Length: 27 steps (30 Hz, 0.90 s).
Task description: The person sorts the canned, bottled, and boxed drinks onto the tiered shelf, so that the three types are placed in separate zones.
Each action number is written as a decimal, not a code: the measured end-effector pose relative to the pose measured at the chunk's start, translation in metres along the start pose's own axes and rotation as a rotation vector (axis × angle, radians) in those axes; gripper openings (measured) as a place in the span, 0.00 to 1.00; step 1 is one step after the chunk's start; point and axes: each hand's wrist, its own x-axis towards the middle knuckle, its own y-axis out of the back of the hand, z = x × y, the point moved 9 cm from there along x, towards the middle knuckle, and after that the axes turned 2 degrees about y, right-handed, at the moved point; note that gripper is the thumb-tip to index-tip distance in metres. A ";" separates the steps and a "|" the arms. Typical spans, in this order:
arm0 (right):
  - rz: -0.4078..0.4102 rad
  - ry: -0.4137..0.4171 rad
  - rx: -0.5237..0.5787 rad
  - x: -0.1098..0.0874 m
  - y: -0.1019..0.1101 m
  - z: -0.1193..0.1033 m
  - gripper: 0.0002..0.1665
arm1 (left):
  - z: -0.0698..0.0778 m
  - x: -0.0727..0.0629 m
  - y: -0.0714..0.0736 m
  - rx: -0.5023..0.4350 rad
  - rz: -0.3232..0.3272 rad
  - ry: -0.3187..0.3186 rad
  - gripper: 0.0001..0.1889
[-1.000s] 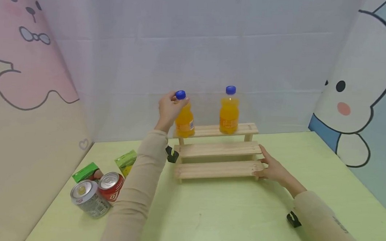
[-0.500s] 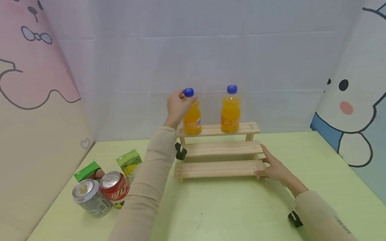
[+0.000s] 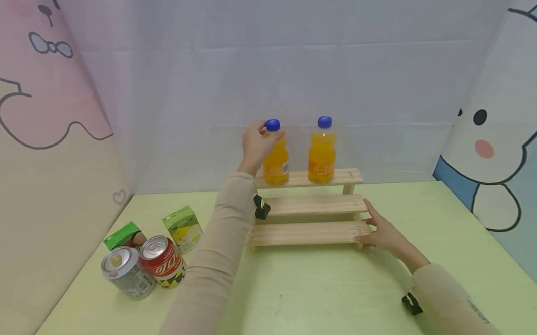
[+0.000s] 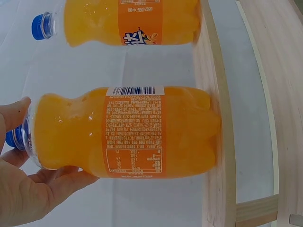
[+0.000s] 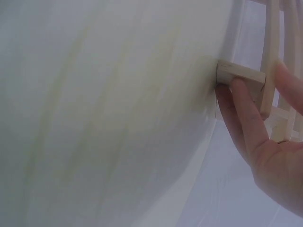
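Where cloth [image 3: 274, 61] backs the green table [image 3: 316, 291], a rack [image 3: 310, 233] stands.

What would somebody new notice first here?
Probably the bright orange bottle in the left grip, with a second bottle beside it on the top wooden shelf. Next, maybe the big white cartoon animal at the right, then the red can at the lower left.

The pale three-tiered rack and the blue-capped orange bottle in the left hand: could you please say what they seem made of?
The rack looks like bare, matte wood, from its faint grain. The bottle is probably smooth, clear plastic, given its see-through wall and lobed base; its cap looks like opaque plastic.
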 end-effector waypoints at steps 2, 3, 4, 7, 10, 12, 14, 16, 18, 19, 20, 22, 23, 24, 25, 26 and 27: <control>0.001 -0.002 -0.003 0.000 0.000 0.000 0.62 | 0.001 0.000 -0.001 0.005 0.004 -0.007 0.18; 0.001 -0.002 -0.002 0.000 0.000 0.000 0.62 | 0.002 0.000 -0.002 0.007 0.006 -0.013 0.18; 0.002 0.000 -0.001 0.000 0.000 0.000 0.62 | 0.002 -0.001 -0.003 0.005 0.008 -0.018 0.18; 0.001 0.002 0.006 0.000 0.000 0.000 0.62 | 0.002 -0.001 -0.006 -0.008 0.004 -0.024 0.18; 0.001 0.005 0.010 0.000 0.000 0.001 0.62 | 0.003 -0.001 -0.008 -0.009 -0.005 -0.031 0.19; 0.001 0.005 0.008 0.000 0.000 0.001 0.62 | 0.004 -0.001 -0.009 -0.008 -0.010 -0.040 0.19; 0.002 -0.002 0.006 0.000 -0.001 0.002 0.62 | 0.006 -0.002 -0.010 -0.002 -0.011 -0.054 0.19; 0.001 -0.009 0.006 -0.001 -0.001 0.002 0.62 | 0.007 -0.003 -0.010 -0.001 -0.010 -0.062 0.19; -0.001 -0.013 0.012 -0.001 -0.001 0.002 0.62 | 0.007 -0.004 -0.010 -0.005 -0.010 -0.063 0.19; -0.001 -0.014 0.013 -0.001 -0.001 0.002 0.62 | 0.007 -0.004 -0.010 -0.005 -0.009 -0.064 0.20; 0.001 -0.013 0.013 -0.001 -0.001 0.002 0.62 | 0.006 -0.004 -0.010 -0.011 -0.007 -0.057 0.21; 0.001 -0.009 0.018 -0.001 -0.002 0.002 0.62 | 0.004 -0.004 -0.010 -0.023 -0.005 -0.038 0.23; 0.003 -0.006 0.013 -0.001 -0.001 0.001 0.62 | 0.003 -0.004 -0.010 -0.030 -0.007 -0.030 0.24; 0.004 -0.004 0.012 -0.001 0.000 0.001 0.62 | 0.002 -0.004 -0.010 -0.038 -0.008 -0.021 0.25; 0.003 0.000 0.015 -0.001 0.000 0.001 0.62 | 0.001 -0.004 -0.010 -0.049 -0.011 -0.011 0.27; 0.003 0.001 0.020 -0.001 0.000 0.002 0.62 | 0.000 -0.004 -0.011 -0.061 -0.019 0.003 0.28; 0.002 0.002 0.026 -0.001 0.000 0.002 0.62 | -0.002 -0.004 -0.011 -0.070 -0.027 0.011 0.28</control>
